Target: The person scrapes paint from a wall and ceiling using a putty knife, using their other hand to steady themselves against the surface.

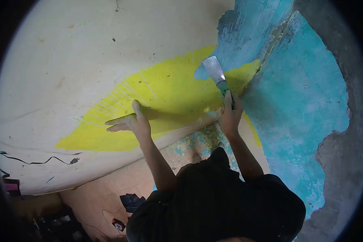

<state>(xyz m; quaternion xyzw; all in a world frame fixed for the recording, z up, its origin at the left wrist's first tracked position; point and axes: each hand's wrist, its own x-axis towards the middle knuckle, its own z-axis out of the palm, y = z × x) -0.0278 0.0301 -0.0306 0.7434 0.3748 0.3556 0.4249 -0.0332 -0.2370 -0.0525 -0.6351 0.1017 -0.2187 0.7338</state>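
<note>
My right hand (231, 115) is closed round the green handle of a putty knife (214, 69), its wide metal blade pointing up and lying over the border between blue and yellow on the wall. A small pale flake (207, 111) shows just left of that hand. My left hand (135, 121) has its fingers stretched out and its thumb raised, in front of a yellow patch (169, 86) of the wall; it holds nothing. Around the yellow, off-white paint (80, 52) covers the wall, and scrape lines run along the patch's upper edge.
Turquoise paint (302, 84) with ragged edges covers the right wall, beside bare grey plaster (343, 169). Paint chips (201, 139) litter the floor by my feet. A black cord with a plug (74, 161) is at the left; a dark cloth-like item (132, 202) lies on the tiles.
</note>
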